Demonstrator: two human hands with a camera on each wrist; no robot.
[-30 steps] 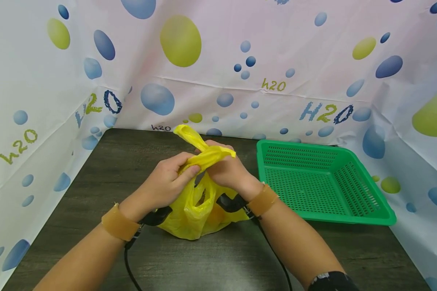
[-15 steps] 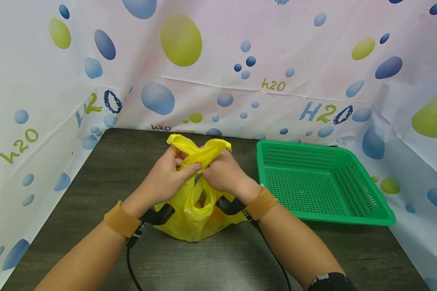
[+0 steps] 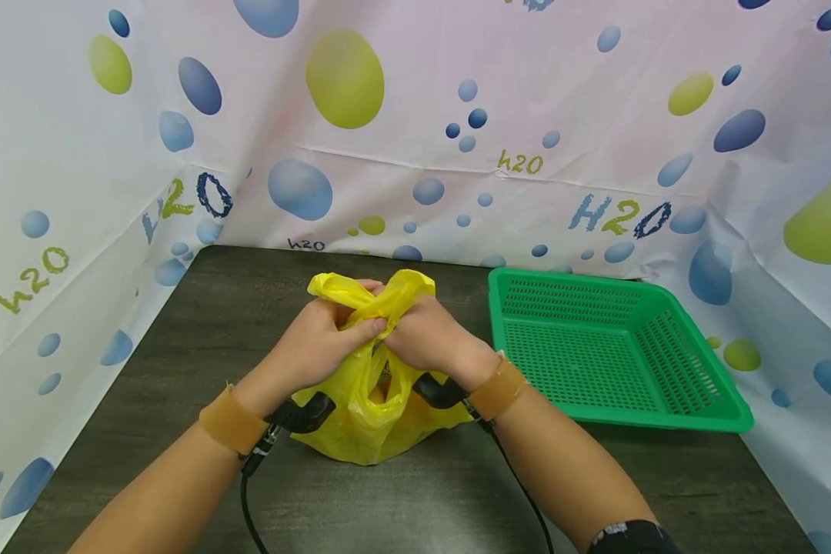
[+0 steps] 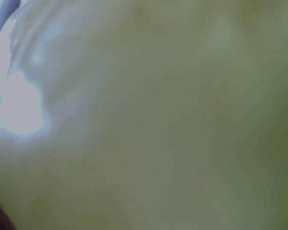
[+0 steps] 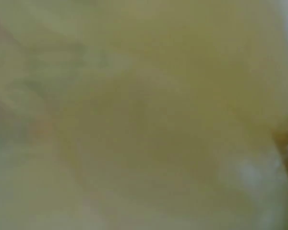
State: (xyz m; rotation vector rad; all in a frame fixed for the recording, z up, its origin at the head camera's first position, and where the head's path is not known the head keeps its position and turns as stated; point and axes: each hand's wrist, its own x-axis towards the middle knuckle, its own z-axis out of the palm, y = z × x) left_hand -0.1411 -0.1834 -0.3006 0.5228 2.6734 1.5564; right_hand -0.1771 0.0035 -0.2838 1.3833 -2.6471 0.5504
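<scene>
A yellow plastic bag (image 3: pixel 367 435) stands on the dark table in the head view, its handles crossed at the top. Something orange-brown shows faintly through a gap in its front; what it is I cannot tell. My left hand (image 3: pixel 318 346) pinches the crossed handles, thumb on the near side. On the other side my right hand (image 3: pixel 432 335) grips the handles too, its fingertips hidden behind the plastic. Blurred yellow plastic of the bag (image 4: pixel 149 120) fills the left wrist view. The right wrist view likewise shows only blurred bag plastic (image 5: pixel 158 134).
A green perforated basket (image 3: pixel 623 415) stands to the right of the bag, close to my right forearm. Behind the dark wood-look table (image 3: pixel 249 285) hangs a white sheet (image 3: pixel 415 92) with blue and green spots. Black cables (image 3: pixel 245 500) trail from both wrists.
The upright yellow handle end has come down and both handle loops now lie lower and crossed between the hands. My left fingers have shifted behind the crossing; the basket has not moved.
</scene>
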